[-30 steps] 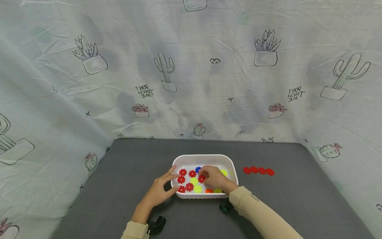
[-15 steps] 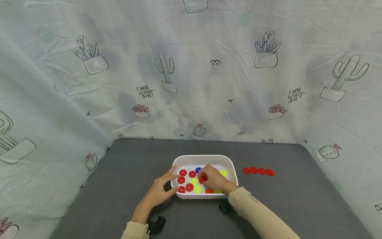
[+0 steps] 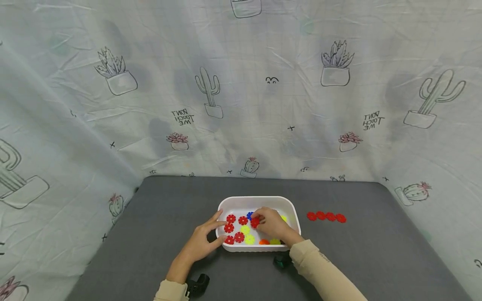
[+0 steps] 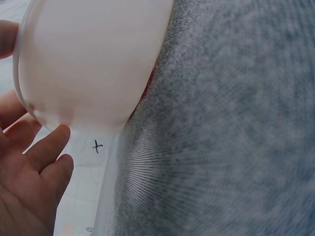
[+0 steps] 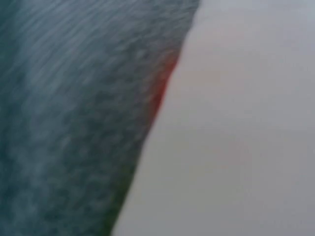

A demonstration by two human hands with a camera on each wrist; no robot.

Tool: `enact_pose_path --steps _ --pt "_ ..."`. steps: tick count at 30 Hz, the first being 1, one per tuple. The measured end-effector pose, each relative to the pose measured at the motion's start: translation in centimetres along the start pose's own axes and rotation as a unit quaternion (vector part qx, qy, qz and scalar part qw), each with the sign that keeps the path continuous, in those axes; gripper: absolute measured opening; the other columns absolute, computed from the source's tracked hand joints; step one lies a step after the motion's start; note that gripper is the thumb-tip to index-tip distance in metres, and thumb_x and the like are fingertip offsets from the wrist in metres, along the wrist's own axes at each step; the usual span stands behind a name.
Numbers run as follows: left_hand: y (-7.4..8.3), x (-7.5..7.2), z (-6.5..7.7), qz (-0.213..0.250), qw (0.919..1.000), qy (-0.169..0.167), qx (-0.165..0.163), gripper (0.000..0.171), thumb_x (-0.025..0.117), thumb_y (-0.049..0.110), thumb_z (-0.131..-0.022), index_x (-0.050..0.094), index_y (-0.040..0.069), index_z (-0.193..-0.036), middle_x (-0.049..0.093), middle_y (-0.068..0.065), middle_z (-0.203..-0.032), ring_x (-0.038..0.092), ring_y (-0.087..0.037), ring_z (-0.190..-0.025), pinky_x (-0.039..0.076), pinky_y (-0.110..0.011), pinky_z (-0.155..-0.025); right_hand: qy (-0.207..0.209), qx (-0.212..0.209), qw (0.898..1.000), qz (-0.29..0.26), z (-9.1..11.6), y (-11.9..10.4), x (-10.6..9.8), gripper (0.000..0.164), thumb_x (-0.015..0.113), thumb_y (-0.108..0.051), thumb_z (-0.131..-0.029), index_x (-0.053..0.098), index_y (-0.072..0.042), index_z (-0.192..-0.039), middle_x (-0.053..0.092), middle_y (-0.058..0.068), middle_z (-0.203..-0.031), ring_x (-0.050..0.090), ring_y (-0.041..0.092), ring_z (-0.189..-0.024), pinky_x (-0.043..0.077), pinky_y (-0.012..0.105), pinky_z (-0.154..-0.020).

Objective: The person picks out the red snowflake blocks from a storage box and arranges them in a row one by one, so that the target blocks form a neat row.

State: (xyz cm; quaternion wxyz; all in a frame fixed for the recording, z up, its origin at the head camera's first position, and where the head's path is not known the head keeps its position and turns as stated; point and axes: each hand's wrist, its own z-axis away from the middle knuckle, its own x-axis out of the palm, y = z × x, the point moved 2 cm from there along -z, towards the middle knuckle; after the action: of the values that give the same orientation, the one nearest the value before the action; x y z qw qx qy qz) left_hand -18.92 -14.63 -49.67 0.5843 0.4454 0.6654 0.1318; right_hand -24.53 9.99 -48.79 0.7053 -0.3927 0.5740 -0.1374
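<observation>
A white plastic tray holds several flower-shaped plastic discs in red, yellow, blue and orange. At its left end my left hand holds the rim, thumb near the front corner and fingers farther back. The left wrist view shows fingertips against the tray's outer wall. Inside the tray, my right hand pinches a red flower disc between thumb and fingers, beside a blue disc. Only the blurred tray wall and the cloth fill most of the right wrist view; the hand is hidden there.
Right of the tray, a row of several red discs lies on the grey table. A patterned white curtain rises behind and at both sides. Black wrist devices sit at the cuffs.
My right hand has shifted slightly, lifting and turning the red disc so that more of it shows. My left hand stays at the tray's left end.
</observation>
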Motion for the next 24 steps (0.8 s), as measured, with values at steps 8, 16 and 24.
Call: enact_pose_path --steps 8,16,24 --pt "-0.1 0.0 -0.1 -0.011 0.9996 0.009 0.023 0.043 0.067 0.032 -0.086 0.064 0.009 -0.122 0.038 -0.004 -0.151 0.043 -0.029 -0.133 0.038 -0.057 -0.102 0.039 -0.009 0.993 -0.114 0.4 -0.3 -1.3 0.031 0.067 0.002 -0.082 0.065 -0.004 -0.112 0.065 0.008 -0.111 0.061 0.024 -0.099 0.053 0.040 -0.086" --pt "-0.2 0.0 -0.3 -0.003 0.9997 0.011 0.022 0.045 0.067 0.035 -0.086 0.064 0.010 -0.123 0.037 -0.003 -0.151 0.042 -0.029 -0.134 0.038 -0.058 -0.102 0.046 -0.040 0.984 -0.166 1.6 -0.6 -3.0 0.035 0.065 0.001 -0.084 0.061 0.001 -0.119 0.064 0.014 -0.116 0.061 0.027 -0.101 0.054 0.036 -0.085" --pt "-0.4 0.1 -0.2 0.000 0.9999 0.005 0.016 0.046 0.068 0.035 -0.086 0.063 0.010 -0.124 0.037 -0.002 -0.151 0.041 -0.028 -0.135 0.037 -0.057 -0.102 0.070 -0.029 0.979 -0.190 3.5 0.5 -4.7 0.036 0.063 -0.002 -0.087 0.058 0.000 -0.122 0.061 0.016 -0.118 0.059 0.029 -0.103 0.055 0.024 -0.077"
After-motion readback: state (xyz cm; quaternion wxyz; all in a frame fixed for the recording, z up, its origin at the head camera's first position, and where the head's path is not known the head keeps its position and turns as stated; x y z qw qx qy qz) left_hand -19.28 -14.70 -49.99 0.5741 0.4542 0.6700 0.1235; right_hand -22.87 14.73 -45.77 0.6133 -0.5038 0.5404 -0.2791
